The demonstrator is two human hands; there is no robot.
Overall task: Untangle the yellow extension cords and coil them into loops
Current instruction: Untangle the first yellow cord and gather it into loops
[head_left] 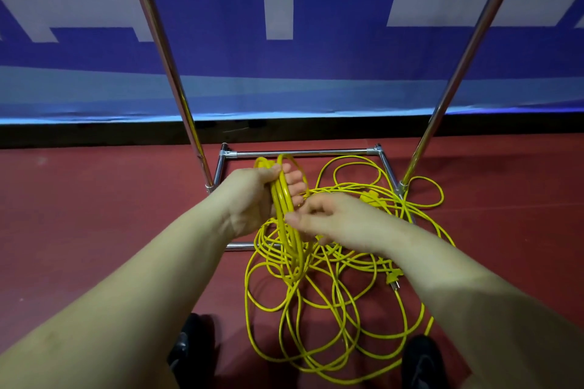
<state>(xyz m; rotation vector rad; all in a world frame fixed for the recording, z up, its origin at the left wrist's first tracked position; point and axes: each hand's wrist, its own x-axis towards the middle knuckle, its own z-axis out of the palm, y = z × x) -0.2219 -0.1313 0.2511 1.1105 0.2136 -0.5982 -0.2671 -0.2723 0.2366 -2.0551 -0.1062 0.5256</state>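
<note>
Yellow extension cord lies in a loose tangle on the red floor in front of me. My left hand grips a bundle of several coiled yellow loops that hang down from it. My right hand is just right of the bundle, fingers curled, pinching a strand of the cord beside the loops. A yellow plug with metal prongs lies on the floor at the right of the tangle. A yellow socket block sits further back among the strands.
A chrome rack frame stands on the floor around the back of the tangle, with two slanted poles rising left and right. A blue and white banner hangs behind. My dark shoes flank the cords near the bottom.
</note>
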